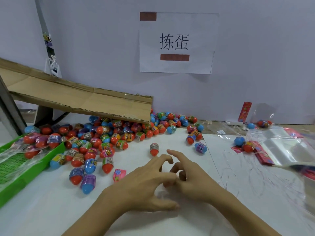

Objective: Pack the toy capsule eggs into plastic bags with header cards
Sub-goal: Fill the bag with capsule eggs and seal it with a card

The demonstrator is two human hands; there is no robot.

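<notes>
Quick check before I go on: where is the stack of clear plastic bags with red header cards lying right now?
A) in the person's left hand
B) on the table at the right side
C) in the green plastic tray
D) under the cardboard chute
B: the stack of clear plastic bags with red header cards lies on the white table at the right side, away from both hands.

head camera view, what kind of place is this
Probably a hand-packing workstation in a small toy factory or workshop. A brown cardboard chute spills a heap of red and blue plastic capsule eggs onto the white table, clear plastic bags lie stacked to the right, and a printed paper sign labels the station.
</notes>
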